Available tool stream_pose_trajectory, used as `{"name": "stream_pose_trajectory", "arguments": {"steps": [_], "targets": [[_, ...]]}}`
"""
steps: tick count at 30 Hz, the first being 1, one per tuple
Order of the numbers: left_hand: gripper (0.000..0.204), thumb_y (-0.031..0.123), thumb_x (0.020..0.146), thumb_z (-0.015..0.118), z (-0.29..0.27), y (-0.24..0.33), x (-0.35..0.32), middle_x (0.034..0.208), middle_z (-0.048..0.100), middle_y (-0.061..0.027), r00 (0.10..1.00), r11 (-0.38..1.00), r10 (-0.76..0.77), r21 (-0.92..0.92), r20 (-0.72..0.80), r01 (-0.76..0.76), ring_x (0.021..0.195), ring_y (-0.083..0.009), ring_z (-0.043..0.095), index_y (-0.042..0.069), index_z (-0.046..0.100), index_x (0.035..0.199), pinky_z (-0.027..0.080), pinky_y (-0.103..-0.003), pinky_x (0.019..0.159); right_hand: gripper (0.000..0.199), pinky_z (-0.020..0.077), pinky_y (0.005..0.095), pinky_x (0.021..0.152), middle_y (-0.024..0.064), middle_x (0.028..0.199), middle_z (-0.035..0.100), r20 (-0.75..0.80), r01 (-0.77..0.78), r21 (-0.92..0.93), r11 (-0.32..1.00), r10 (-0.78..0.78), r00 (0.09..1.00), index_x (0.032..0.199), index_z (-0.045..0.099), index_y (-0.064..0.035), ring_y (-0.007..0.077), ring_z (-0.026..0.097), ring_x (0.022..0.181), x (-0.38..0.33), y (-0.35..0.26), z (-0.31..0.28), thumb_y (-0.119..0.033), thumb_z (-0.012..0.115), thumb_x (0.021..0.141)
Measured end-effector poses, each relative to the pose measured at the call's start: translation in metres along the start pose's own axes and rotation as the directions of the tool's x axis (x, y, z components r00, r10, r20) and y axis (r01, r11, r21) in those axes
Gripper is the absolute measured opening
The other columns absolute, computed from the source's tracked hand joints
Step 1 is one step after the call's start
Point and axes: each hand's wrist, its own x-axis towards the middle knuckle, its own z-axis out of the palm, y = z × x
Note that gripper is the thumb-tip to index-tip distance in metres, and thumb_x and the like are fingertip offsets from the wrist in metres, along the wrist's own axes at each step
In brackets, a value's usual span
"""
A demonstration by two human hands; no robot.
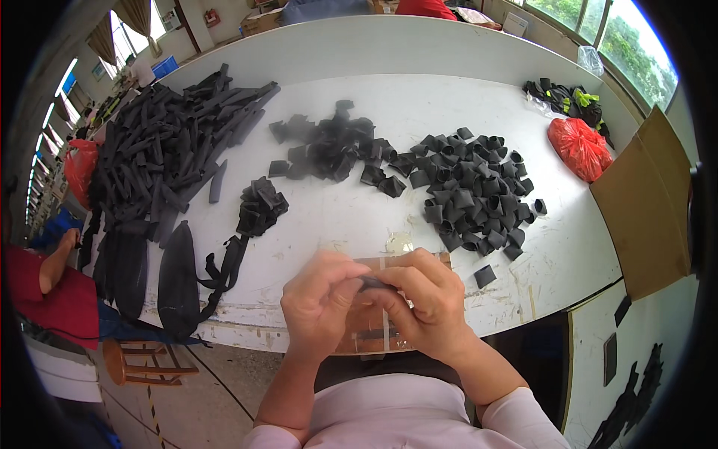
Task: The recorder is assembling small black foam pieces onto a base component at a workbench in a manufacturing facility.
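Both hands, left hand (320, 303) and right hand (425, 299), pinch one small black piece (372, 283) between them, lying sideways, low in the frame.

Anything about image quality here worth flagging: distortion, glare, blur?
Head view: strong fisheye bending, so the white table edge curves and a black rim fills the corners; windows top right and left are overexposed; lighting is soft daylight with faint shadows; the left hand, right hand and small dark piece between them are fairly sharp, with no evident motion blur.
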Motion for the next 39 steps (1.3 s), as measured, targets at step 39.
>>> {"name": "stream_pose_trajectory", "arguments": {"steps": [39], "targets": [[0.008,0.003,0.08,0.059,-0.008,-0.002,-0.006,0.088,0.057,-0.0072,0.925,0.821,-0.38,-0.455,0.014,0.344,0.086,-0.0139,0.052,0.001,0.06,0.087,0.042,-0.027,0.077,0.008,0.0326,0.0276,0.046,0.0061,0.061,0.048,-0.029,0.089,-0.047,0.995,-0.091,0.995,0.076,0.057,-0.0006,0.0188,0.041,0.052,-0.004,0.011,0.01,0.002,0.062,0.071]]}}
